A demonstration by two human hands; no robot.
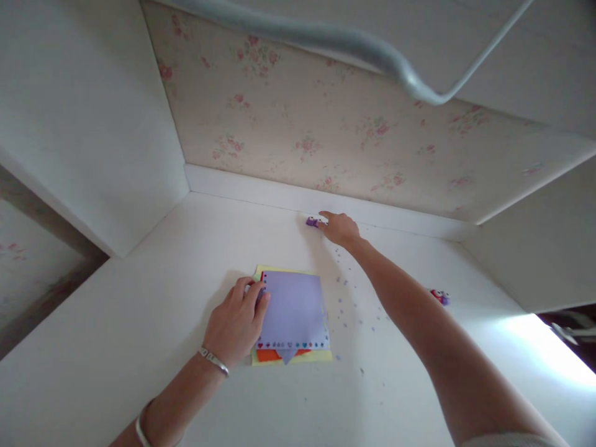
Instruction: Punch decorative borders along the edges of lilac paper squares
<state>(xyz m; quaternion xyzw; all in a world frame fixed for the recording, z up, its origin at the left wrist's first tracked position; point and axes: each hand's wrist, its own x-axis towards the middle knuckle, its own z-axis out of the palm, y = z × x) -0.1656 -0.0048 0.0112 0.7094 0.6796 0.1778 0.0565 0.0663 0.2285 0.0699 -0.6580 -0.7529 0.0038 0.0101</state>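
Note:
A square purple sheet of paper (pixel 293 310) has small heart and star shapes punched along its left, bottom and right edges. Yellow paper (pixel 323 356) and orange paper (pixel 267 355) show from under it. My left hand (pixel 239 320) is at the sheet's left edge, its fingers curled over the paper. Far forward, by the wall, my right hand (pixel 341 228) reaches to a pair of small purple paper punches (pixel 310 221). Thumb and index finger close around the right-hand one, which they partly hide.
Tiny purple paper bits (pixel 345 282) lie scattered right of the sheets. A red and purple punch pair (pixel 440 297) stands beyond my right forearm. The white tabletop (pixel 153 298) meets side panels and a flowered wall (pixel 307 112). A grey tube (pixel 302 31) hangs overhead.

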